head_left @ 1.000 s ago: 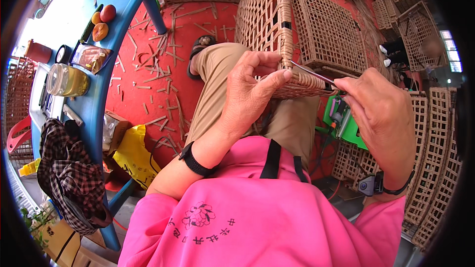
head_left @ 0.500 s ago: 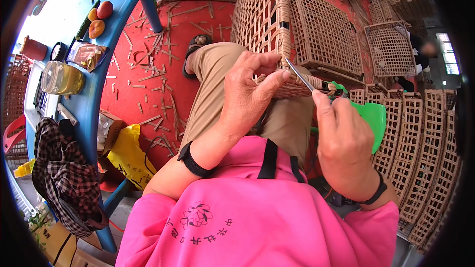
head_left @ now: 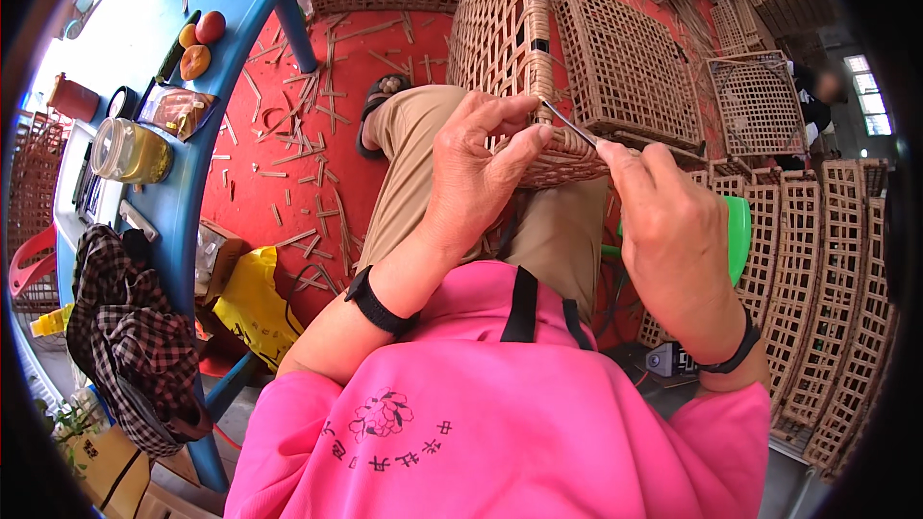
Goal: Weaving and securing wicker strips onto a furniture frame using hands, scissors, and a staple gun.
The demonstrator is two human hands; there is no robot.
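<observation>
A woven wicker basket stands tilted in front of my lap, its wrapped rim running down toward me. My left hand pinches the near corner of that rim between thumb and forefinger. In my right hand is a thin, pointed metal tool, gripped closed, with its tip against the wrapped corner close to my left fingertips. The tool's handle is hidden inside my fist.
More wicker panels lie beyond on the red floor, amid scattered cane offcuts. Stacked wicker pieces stand at right by a green plastic piece. At left, a blue table holds fruit and a jar. Another person is far right.
My right hand has moved a little left and up with the metal tool, closer to my left hand. The tool's tip has shifted slightly along the rim corner.
</observation>
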